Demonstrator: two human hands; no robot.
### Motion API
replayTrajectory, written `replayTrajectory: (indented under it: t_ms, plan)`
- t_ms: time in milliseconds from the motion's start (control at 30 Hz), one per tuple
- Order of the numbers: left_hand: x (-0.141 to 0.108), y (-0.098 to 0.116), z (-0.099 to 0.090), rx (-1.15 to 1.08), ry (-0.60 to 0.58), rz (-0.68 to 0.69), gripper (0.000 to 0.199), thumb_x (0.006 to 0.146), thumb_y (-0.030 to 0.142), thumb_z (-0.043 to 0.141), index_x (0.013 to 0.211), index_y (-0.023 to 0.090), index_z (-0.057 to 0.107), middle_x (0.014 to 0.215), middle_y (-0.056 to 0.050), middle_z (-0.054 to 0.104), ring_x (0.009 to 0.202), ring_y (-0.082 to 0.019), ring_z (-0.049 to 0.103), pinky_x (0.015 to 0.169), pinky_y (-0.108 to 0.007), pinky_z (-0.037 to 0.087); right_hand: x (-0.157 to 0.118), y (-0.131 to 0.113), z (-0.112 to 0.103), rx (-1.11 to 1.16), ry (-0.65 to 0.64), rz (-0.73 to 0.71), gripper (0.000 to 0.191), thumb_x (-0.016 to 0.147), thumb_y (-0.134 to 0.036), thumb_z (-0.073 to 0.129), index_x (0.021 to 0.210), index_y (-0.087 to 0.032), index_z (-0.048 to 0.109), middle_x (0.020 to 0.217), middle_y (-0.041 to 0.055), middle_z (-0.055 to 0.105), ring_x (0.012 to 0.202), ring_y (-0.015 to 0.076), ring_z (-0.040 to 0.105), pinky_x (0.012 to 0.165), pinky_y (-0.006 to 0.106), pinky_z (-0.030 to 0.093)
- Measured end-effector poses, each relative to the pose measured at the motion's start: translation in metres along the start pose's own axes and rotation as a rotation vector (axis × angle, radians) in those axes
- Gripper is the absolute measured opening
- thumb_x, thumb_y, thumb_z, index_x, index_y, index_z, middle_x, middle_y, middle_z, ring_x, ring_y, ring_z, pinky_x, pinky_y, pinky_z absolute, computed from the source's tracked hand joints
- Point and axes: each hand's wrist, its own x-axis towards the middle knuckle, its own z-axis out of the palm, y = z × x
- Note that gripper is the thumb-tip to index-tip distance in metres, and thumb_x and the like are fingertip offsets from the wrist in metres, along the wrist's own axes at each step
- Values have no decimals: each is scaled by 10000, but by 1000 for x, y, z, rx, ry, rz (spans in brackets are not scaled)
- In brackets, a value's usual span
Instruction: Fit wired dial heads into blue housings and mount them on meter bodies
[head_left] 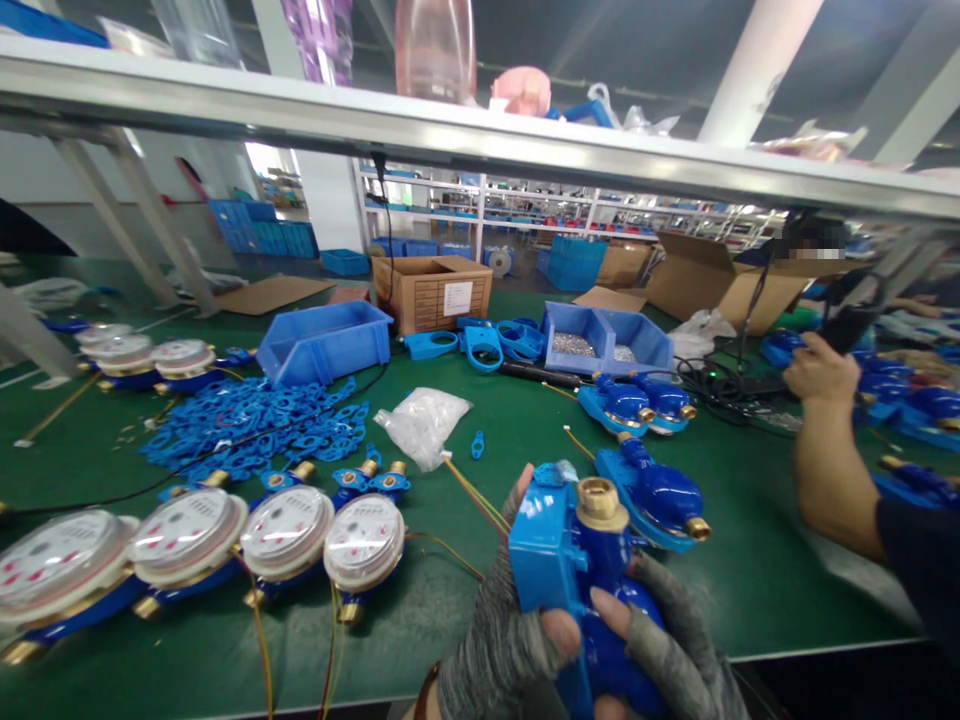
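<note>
A blue water meter (607, 560) with a light blue plastic housing and a brass threaded end is held up at the lower centre-right. My left hand (506, 625), in a grey fingerless glove, grips the housing side. My right hand (667, 640), gloved the same way, wraps round the blue body from the right. Just behind them lies another blue meter (664, 495) with its brass end to the right. Several round-faced meters (364, 540) stand in a row on the left, with thin coloured wires.
Small blue plastic parts (255, 425) are heaped at the left, near a blue bin (326, 340). A plastic bag (424, 425) lies mid-table. Behind are a divided bin (607, 338) and a cardboard box (435, 292). Another person's arm (832, 450) reaches in at right. A shelf (450, 130) crosses above.
</note>
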Motion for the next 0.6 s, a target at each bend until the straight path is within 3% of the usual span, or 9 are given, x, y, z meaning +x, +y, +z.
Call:
replayTrajectory:
  t_ms: [67,133,233,333,400,500,600]
  plan:
    - [7,-8,-3,-55,69,39,586,866,515,626,1370,233,531,1259,-134,649,1122,-316,644,986,-501,495,6,3,-3,-17,-60,52,551,872,-451,663,1393,-353,513,1417,71,483,1225,309,567,925,406,576]
    - [17,-16,-7,-196,56,27,592,866,580,587,1334,217,581,1356,-127,601,1256,-338,559,1074,-523,424,12,5,-3,-24,-81,74,606,871,-487,665,1409,-274,486,1402,97,506,1195,302,576,939,487,554]
    - [34,-25,-16,-451,-130,-114,651,817,696,557,1223,204,686,1259,-124,674,1304,-359,515,1155,-554,307,15,6,2,-35,-98,62,578,919,-495,607,1393,-192,476,1389,127,519,1201,295,556,951,549,516]
    - [48,-29,-28,-495,-256,-190,696,823,777,429,1199,259,703,1157,-115,721,1334,-350,487,1186,-587,209,18,8,13,-31,-100,7,574,840,-472,700,1357,-294,527,1450,109,470,1277,319,505,986,507,506]
    - [56,-30,-34,-361,-205,-195,767,818,829,291,1202,303,698,1176,-103,713,1338,-336,488,1188,-594,197,24,12,17,-25,-127,-46,641,782,-410,753,1370,-313,518,1484,118,425,1316,339,464,1001,508,498]
    - [60,-31,-43,100,-24,-111,852,820,835,137,1275,320,641,1218,-109,688,1327,-327,503,1153,-603,290,40,17,14,-23,-243,-70,636,762,-341,752,1355,-266,535,1489,160,408,1327,352,442,1025,512,473]
    - [51,-31,-54,501,71,52,704,909,711,201,1389,309,521,1304,-122,629,1345,-322,482,1089,-607,391,55,18,10,-53,-354,-9,593,777,-348,734,1335,-261,554,1495,159,427,1329,343,442,1059,511,442]
